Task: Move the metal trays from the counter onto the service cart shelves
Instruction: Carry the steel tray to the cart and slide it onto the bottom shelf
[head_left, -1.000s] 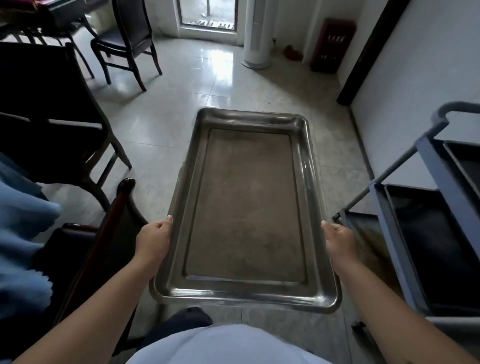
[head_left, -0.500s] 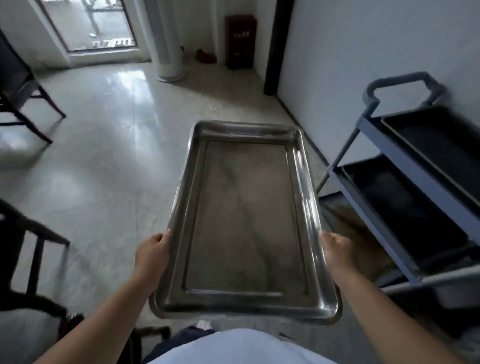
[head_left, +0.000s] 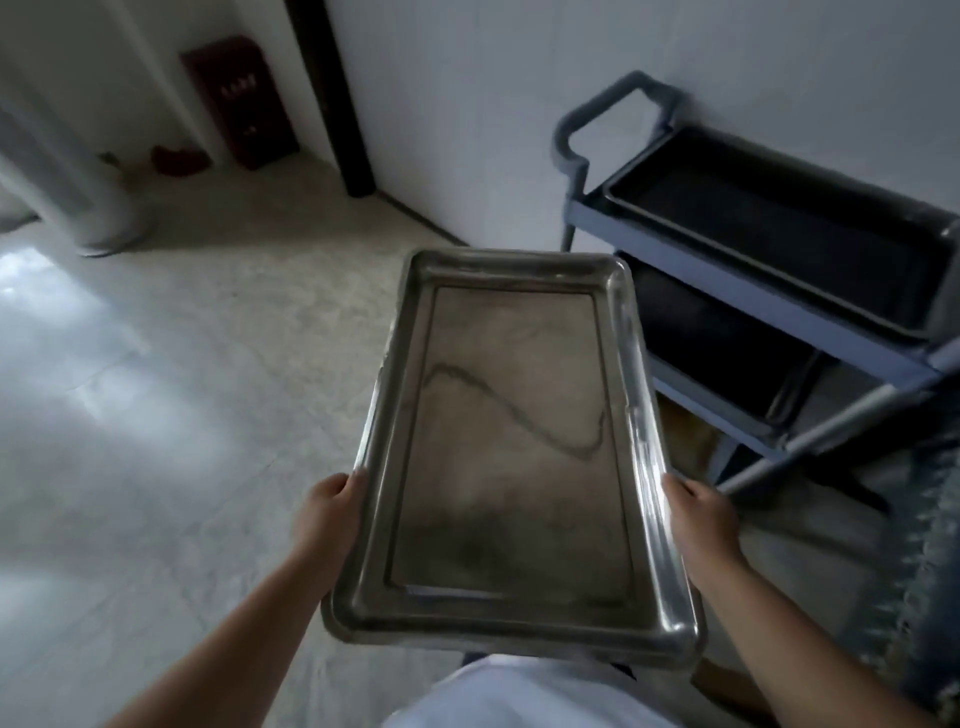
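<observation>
As both hands grip it, metal tray (head_left: 511, 452) looks smudged.

Pale marble-look floor (head_left: 171, 426), glossy, with a bright patch of light at far left. White wall (head_left: 519, 104) along the right side, meeting the floor on a diagonal line. Dark vertical post (head_left: 332, 98) against the wall near the corner. Dark red cabinet (head_left: 241, 101) in the back corner, small red things (head_left: 179, 158) on the floor just beside it. White column (head_left: 67, 171) at left, standing on the floor.
</observation>
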